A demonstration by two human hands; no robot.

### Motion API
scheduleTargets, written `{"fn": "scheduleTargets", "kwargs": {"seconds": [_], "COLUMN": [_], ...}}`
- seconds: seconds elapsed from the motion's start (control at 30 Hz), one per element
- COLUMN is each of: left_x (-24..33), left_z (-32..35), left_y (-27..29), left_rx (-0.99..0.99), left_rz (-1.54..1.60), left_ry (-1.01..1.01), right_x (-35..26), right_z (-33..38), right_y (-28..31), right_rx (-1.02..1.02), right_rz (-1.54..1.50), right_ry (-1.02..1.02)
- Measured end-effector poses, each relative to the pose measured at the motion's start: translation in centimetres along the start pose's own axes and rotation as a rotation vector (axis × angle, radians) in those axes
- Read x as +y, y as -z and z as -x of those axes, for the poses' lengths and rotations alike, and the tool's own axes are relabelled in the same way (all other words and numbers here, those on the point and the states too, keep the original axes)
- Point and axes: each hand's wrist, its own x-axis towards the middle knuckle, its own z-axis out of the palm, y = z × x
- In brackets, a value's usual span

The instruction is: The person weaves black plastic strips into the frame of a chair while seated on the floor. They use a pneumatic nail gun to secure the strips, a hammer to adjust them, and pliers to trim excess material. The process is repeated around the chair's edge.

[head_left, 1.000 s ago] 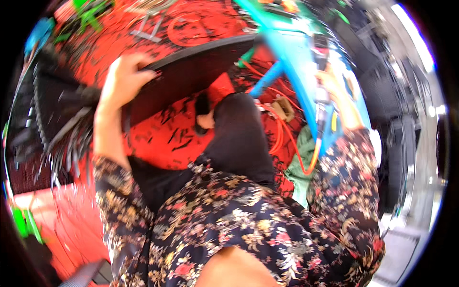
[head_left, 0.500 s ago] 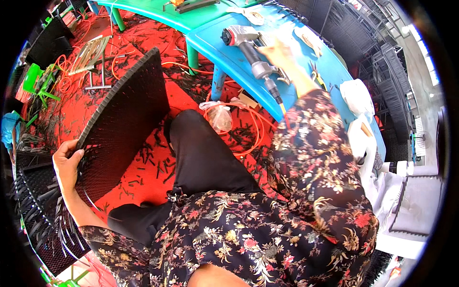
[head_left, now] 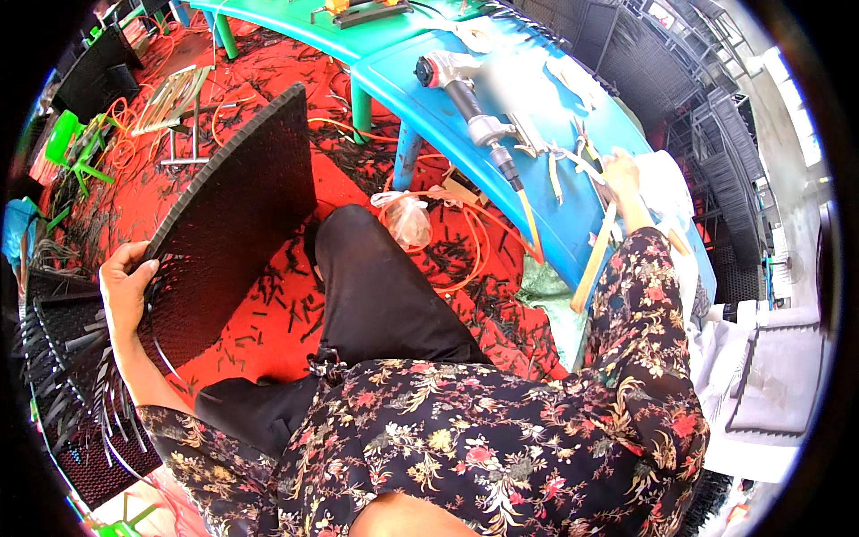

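Note:
At the left, my left hand (head_left: 127, 282) grips the edge of a black woven panel (head_left: 237, 215) that stands tilted beside my knee, thumb on the near side. My right hand (head_left: 624, 177) is over the right part of the blue table (head_left: 528, 201), fingers curled; what lies inside them is hidden. Just below it a wooden handle (head_left: 593, 264) sticks out past the table edge. Pliers (head_left: 583, 145) and a pale-handled tool (head_left: 557, 172) lie close to its fingers. A pneumatic tool (head_left: 470, 107) with an orange hose rests farther left on the table.
A green table (head_left: 335, 31) adjoins the blue one. Black scraps and orange hoses (head_left: 488, 246) litter the red floor covering (head_left: 228, 336). A plastic bag (head_left: 410, 219) sits by the table leg. A white bag (head_left: 662, 183) lies at the table's right. Green stools (head_left: 67, 148) stand far left.
My right hand has moved right and nearer, from beside the pneumatic tool to the table's right part. The wooden handle now shows past the edge. My left hand keeps hold of the panel.

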Motion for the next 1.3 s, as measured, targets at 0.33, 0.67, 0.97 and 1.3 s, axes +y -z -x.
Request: {"fn": "scheduleTargets", "kwargs": {"seconds": [0.33, 0.67, 0.97, 1.3], "left_x": [2.2, 1.5, 0.1, 0.9], "left_z": [3.1, 3.7, 3.3, 4.3], "left_y": [0.3, -1.0, -1.3, -0.7], "left_rx": [0.131, 0.217, 0.284, 0.123], "left_rz": [-0.541, -0.378, -0.463, -0.294], "left_ry": [-0.161, -0.037, -0.226, -0.12], "right_x": [-6.0, -16.4, -26.4, -45.5], "right_z": [0.0, -1.6, 2.8, 20.2], "right_y": [-2.5, -4.2, 7.3, 16.3], "right_rx": [-0.42, -0.38, -0.517, -0.991], "right_rz": [0.031, -0.343, -1.246, -1.35], "right_ry": [0.087, 0.043, 0.217, 0.828]}}
